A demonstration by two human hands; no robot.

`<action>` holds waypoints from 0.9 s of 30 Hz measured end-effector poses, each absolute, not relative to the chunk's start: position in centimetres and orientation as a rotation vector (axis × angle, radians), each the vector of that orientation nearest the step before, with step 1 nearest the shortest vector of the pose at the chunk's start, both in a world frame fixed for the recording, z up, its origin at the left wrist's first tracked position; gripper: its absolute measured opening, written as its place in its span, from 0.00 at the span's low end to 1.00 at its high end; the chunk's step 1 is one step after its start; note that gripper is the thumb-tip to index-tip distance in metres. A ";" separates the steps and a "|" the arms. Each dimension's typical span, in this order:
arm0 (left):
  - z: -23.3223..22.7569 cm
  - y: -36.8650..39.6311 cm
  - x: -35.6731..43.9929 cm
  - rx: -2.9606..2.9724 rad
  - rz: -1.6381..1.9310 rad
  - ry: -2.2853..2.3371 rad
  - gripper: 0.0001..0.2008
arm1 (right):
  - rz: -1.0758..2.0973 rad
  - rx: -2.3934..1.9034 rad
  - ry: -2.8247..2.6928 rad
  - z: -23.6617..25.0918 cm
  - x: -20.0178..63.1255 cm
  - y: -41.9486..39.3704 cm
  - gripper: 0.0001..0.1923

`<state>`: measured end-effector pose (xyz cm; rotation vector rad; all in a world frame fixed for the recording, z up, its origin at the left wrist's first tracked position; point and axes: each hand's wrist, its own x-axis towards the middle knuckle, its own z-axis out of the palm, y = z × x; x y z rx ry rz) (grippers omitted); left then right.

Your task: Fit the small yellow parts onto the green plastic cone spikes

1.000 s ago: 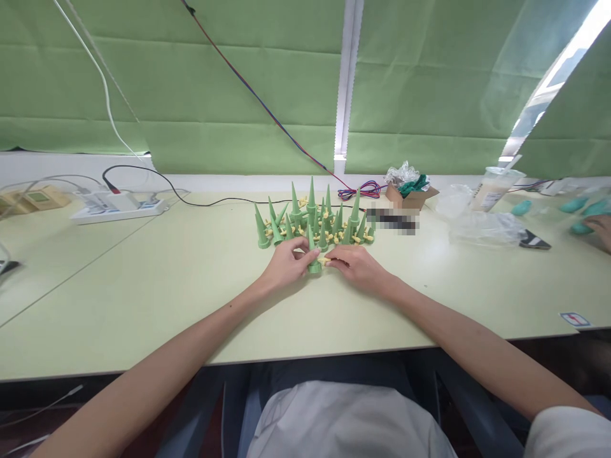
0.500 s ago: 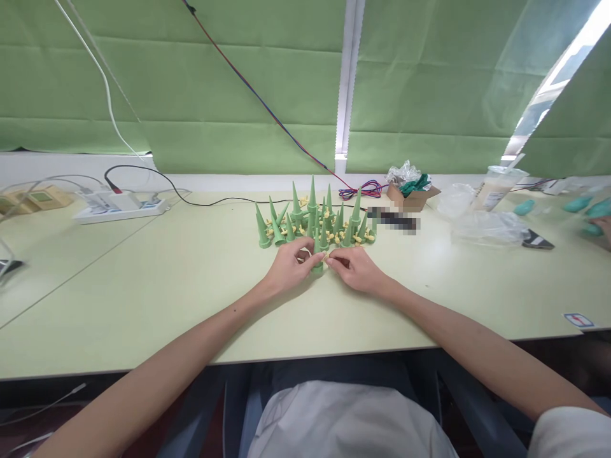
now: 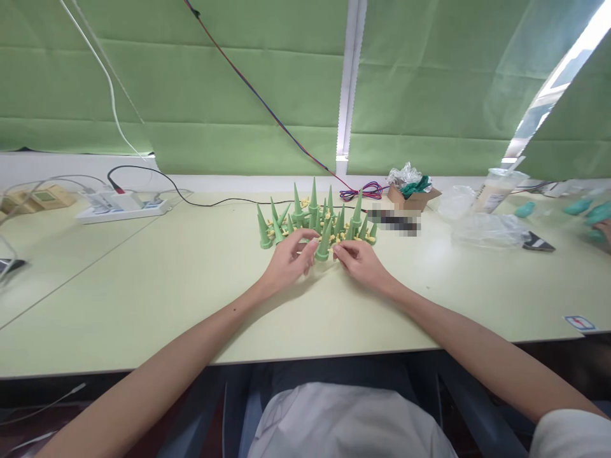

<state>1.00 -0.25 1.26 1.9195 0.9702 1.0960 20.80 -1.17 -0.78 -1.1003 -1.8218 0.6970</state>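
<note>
Several green pointed cones (image 3: 314, 198) stand close together on the table, with small yellow pieces (image 3: 370, 238) among them. Nearest to me, one green cone (image 3: 324, 243) stands upright between my two hands. To its left, my left hand (image 3: 292, 257) is open, thumb and fingers apart, with nothing seen in it. On the cone's right side, my right hand (image 3: 360, 262) is closed in a pinch, thumb against forefinger. Whatever lies between those fingertips is too small to make out.
A white power strip (image 3: 125, 211) lies at the back left. Coiled red-blue wire (image 3: 365, 191), an open cardboard box (image 3: 414, 198), a plastic cup (image 3: 496, 189) and clear plastic bags (image 3: 491, 230) are at the back right. Another person's hand (image 3: 605, 230) shows by teal objects (image 3: 578, 205).
My left hand has let go of the near cone and opened. The right hand has drawn slightly right, away from the left. The near cone now stands a little farther back.
</note>
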 end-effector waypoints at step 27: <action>0.8 -0.2 0.8 1.810 0.745 0.980 0.24 | 0.512 -1.011 -1.868 -0.7 20.8 -1.8 0.19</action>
